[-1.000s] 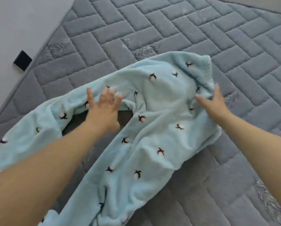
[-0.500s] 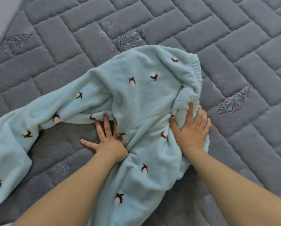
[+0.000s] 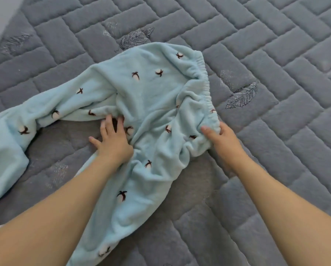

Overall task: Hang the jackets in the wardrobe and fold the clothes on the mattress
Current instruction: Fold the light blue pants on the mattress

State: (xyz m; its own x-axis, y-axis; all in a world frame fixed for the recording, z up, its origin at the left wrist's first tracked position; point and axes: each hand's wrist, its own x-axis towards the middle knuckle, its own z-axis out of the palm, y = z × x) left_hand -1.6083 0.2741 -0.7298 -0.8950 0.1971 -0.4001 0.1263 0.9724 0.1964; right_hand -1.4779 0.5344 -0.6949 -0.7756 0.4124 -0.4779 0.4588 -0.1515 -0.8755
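Pale blue fleece trousers (image 3: pixel 153 96) lie rumpled on grey quilted mattress (image 3: pixel 275 54); left hand (image 3: pixel 113 143) flat w/ fingers spread, pressing at the crotch; right hand (image 3: pixel 223 140) pinches the elastic waistband (image 3: pixel 205 81).

The pale blue trousers (image 3: pixel 153 96) are thick, fluffy fleece cloth, matt and soft-napped, dotted with dark embroidered motifs and gathered at a ruched elastic waistband (image 3: pixel 205 83), while the grey mattress (image 3: pixel 275 54) is matt, velvety quilted fabric with stitched feather patterns.
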